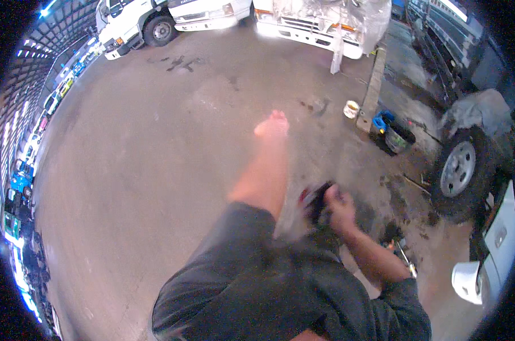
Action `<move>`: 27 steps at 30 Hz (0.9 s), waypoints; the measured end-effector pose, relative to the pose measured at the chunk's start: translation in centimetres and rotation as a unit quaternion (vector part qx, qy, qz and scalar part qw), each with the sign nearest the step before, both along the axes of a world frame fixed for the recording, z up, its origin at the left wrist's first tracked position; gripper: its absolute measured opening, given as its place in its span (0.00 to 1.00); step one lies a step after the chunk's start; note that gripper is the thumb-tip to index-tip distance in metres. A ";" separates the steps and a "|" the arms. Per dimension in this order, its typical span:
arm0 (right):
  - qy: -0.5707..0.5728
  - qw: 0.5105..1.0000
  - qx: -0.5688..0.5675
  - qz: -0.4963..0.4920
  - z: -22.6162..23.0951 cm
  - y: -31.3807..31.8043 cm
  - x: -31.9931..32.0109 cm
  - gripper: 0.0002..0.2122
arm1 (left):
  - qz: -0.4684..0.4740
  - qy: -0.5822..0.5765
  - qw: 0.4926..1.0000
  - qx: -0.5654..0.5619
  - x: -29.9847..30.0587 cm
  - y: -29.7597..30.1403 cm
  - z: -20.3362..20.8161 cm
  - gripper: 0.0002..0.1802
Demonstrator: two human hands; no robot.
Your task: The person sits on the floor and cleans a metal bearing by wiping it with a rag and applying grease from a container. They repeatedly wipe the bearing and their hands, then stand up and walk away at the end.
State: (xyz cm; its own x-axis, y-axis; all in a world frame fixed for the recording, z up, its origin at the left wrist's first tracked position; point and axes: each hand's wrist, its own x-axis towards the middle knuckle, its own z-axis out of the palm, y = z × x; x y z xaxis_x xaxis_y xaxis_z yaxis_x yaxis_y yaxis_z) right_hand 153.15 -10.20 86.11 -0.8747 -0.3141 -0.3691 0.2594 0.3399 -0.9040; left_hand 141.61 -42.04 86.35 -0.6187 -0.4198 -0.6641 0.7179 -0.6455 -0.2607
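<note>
My left arm stretches forward over the concrete floor, with my left hand (273, 124) at its end. That hand is blurred and its fingers are foreshortened, so I cannot make out whether they are curled or apart; no object shows in it. Closer to my body, my right hand (340, 209) is closed on a dark object (319, 206) with a red part on its left side. Motion smears this object, and its kind is not clear. Below my right forearm, a metal tool (406, 257) lies on the floor.
At the right, a truck wheel (458, 161) stands beside a white vehicle panel (501, 241). A dark bucket (398, 138), a blue container (382, 120) and a small white tub (351, 109) are near a long beam (373, 85). White trucks (308, 25) are parked ahead.
</note>
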 end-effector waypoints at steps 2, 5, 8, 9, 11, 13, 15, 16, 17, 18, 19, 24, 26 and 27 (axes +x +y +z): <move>0.154 0.961 -0.215 -0.085 5.4 -5.4 -7.6 0.19 | -0.036 -0.022 0.998 -0.049 -6.9 -2.1 -3.2 0.28; 0.354 0.928 -0.092 0.067 6.8 -13.7 -22.5 0.16 | -0.185 -0.016 0.968 -0.170 -18.0 1.6 -5.9 0.29; 0.217 0.882 -0.370 0.195 2.6 -19.4 -26.6 0.24 | -0.303 -0.062 0.917 -0.251 -25.1 4.6 -9.5 0.30; 0.128 0.855 -0.440 0.244 1.7 -19.3 -27.0 0.25 | -0.313 -0.079 0.907 -0.272 -26.9 2.8 -10.5 0.30; -0.029 0.913 -0.369 0.172 -0.9 -14.0 -28.9 0.25 | -0.382 -0.102 0.862 -0.316 -30.3 4.0 -11.8 0.31; -0.134 0.944 -0.245 0.177 0.1 -12.6 -30.6 0.28 | -0.405 -0.143 0.820 -0.378 -31.8 -1.7 -13.1 0.32; -0.087 0.972 -0.014 0.217 2.4 -12.3 -33.3 0.31 | -0.435 -0.181 0.764 -0.440 -33.7 -8.0 -13.4 0.33; -0.088 0.983 -0.011 0.164 1.9 -13.1 -35.6 0.31 | -0.456 -0.197 0.730 -0.469 -35.1 -11.1 -13.4 0.34; -0.077 0.989 -0.008 0.128 1.3 -13.8 -39.8 0.32 | -0.466 -0.221 0.698 -0.497 -36.0 -14.1 -12.8 0.34; -0.044 0.997 0.048 0.048 0.0 -13.3 -44.1 0.31 | -0.483 -0.251 0.661 -0.517 -36.3 -16.9 -13.3 0.35; -0.013 0.994 0.104 -0.025 -0.9 -12.4 -48.5 0.31 | -0.506 -0.290 0.621 -0.524 -36.2 -19.4 -14.3 0.35; 0.334 0.824 -0.073 -0.451 6.0 -2.9 -63.1 0.17 | -0.609 -0.478 0.539 -0.332 -22.9 -33.8 -27.4 0.32; 0.571 0.629 -0.046 -0.526 11.2 -1.9 -67.1 0.16 | -0.653 -0.542 0.456 -0.268 -26.4 -30.8 -31.5 0.29; 0.658 0.522 0.072 -0.538 11.9 0.3 -68.8 0.17 | -0.673 -0.543 0.430 -0.258 -27.7 -28.4 -32.9 0.29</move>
State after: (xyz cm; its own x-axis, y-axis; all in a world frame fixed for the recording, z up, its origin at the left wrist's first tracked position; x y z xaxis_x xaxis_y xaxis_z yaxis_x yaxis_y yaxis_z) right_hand 84.32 -9.90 97.99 -0.0431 0.5683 0.8217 -0.4426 0.7265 -0.5257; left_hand 113.94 -70.40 53.47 0.0259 -0.4323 -0.9014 -0.8798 -0.4379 0.1847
